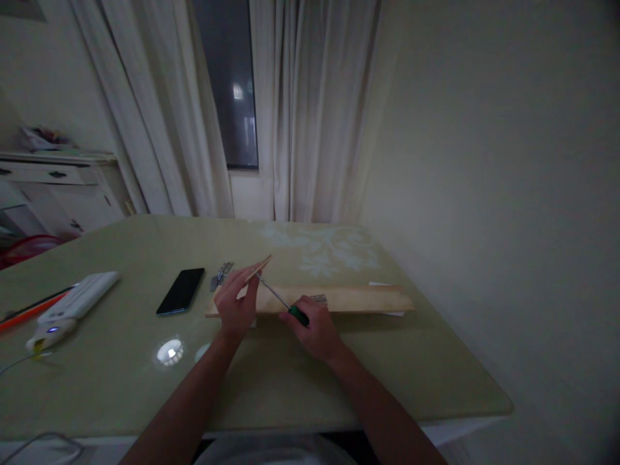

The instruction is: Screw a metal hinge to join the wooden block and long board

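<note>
My left hand pinches a small thin wooden piece and holds it tilted above the table. My right hand is closed round the green handle of a screwdriver. The screwdriver's metal shaft points up and left, with its tip against the small wooden piece. Both hands hover over a long flat wooden board lying on the green table. A small metal hinge rests on the board just beyond my right hand.
A black phone lies left of the board, with small metal hardware beside it. A white power strip and an orange stick sit at the far left. A wall runs close along the table's right side; curtains hang behind.
</note>
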`<state>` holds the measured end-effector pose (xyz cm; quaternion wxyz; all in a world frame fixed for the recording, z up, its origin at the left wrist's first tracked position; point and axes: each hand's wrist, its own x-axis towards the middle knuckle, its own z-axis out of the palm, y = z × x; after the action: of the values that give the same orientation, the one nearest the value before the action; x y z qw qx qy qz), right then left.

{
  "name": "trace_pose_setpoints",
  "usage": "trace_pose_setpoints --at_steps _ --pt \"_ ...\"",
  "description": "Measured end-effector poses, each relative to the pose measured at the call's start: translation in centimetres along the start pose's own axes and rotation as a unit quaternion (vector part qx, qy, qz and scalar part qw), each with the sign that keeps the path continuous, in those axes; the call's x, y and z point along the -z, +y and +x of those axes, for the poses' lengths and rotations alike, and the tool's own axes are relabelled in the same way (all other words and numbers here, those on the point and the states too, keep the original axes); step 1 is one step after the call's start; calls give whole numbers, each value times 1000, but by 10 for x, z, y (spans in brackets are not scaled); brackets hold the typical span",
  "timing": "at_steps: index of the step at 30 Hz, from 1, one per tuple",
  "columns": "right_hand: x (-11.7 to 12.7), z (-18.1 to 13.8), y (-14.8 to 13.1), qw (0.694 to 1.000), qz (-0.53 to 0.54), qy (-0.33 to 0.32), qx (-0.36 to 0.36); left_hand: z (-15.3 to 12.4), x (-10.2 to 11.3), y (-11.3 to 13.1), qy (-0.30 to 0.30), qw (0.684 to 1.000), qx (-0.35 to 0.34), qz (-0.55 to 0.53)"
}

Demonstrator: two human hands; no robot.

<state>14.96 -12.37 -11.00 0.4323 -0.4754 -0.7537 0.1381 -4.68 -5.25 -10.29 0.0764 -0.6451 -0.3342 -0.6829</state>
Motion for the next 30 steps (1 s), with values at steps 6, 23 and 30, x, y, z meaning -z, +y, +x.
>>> trace_pose_setpoints --at_steps 6,23,30 --pt "2 -1 9 989 -136 42 37 0 -1 -3 16 999 -35 10" --pt "28 3 22 972 -194 105 76 -3 -3 -3 -22 995 -77 54" --pt "35 4 26 956 -220 174 82 -2 -2 -5 -37 995 -81 38"
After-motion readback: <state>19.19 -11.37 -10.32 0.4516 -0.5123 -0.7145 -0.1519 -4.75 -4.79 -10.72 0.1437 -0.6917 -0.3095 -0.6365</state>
